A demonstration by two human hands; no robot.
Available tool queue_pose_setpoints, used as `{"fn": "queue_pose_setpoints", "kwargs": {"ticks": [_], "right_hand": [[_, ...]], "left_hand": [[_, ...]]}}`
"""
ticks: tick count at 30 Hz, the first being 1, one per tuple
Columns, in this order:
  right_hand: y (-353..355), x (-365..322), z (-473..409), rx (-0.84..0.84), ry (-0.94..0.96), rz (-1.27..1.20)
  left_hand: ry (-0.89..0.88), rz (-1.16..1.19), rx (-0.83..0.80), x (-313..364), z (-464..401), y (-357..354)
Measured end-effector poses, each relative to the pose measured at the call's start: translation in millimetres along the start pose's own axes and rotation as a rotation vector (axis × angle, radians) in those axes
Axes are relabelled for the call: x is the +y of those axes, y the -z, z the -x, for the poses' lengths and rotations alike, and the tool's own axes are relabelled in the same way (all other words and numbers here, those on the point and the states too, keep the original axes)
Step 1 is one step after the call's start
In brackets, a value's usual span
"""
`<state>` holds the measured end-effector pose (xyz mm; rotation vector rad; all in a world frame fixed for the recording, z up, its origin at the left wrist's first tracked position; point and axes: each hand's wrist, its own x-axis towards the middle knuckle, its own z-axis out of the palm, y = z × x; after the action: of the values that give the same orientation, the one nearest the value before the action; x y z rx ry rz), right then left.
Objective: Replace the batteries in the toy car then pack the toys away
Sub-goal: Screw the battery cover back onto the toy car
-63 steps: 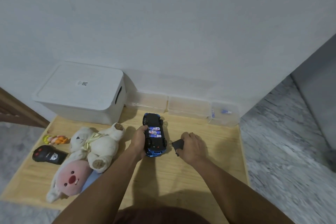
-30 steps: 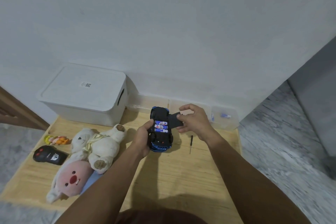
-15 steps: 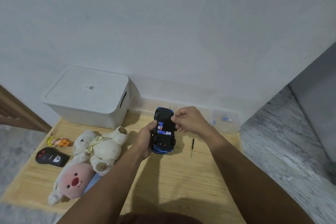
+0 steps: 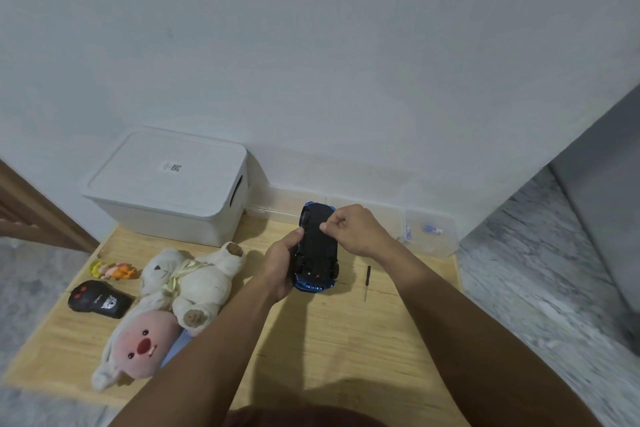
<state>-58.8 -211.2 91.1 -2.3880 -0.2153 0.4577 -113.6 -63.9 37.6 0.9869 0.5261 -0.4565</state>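
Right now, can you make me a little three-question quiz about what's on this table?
1. True or false: the white storage box has its lid off.
2. What lies on the table just right of the toy car? A) screwdriver B) spoon C) pencil
3. Which hand holds the car's side?

Key: 1. False, the lid is on. 2. A, the screwdriver. 3. The left hand; the right hand pinches at its underside.

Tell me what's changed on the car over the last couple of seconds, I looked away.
The right hand picked the black battery cover up off the table, carried it to the upturned toy car and set it over the batteries, which no longer show. Its fingertips now press on the underside. The car was lifted off the table a little. The left hand kept gripping the car's side throughout. The screwdriver, plush toys and remote stayed put.
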Motion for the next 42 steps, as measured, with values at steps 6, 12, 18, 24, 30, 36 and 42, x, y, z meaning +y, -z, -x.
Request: {"fn": "queue_pose_setpoints", "kwargs": {"ticks": [6,12,18,24,30,36,42], "right_hand": [[-1.5,0.5,-1.2,0.007,-0.008,0.001],[-3.7,2.5,-1.8,-0.006,-0.029,-0.007],[-2.6,3.2,-2.8,-0.026,0.036,0.062],[-2.6,7.3,-1.5,0.026,0.079,0.125],[-1.4,6.9,1.6,0.032,0.109,0.047],[4.7,6.7,3.5,0.049,0.059,-0.158],[10.7,1.1,4.9,-0.054,-0.098,-0.295]], "left_hand": [[-0.008,0.006,-0.011,-1.5,-2.2,1.0],[-0.02,0.005,-0.026,-2.4,-3.1,1.8],[-0.01,0.014,-0.02,-4.0,-4.3,2.1],[0.002,0.07,-0.011,-5.7,-5.5,3.9],[0.017,0.068,0.005,-6.2,-5.6,7.7],[0.031,0.08,0.021,-5.7,-6.9,11.3],[0.039,0.068,0.013,-6.1,-6.1,11.3]]}}
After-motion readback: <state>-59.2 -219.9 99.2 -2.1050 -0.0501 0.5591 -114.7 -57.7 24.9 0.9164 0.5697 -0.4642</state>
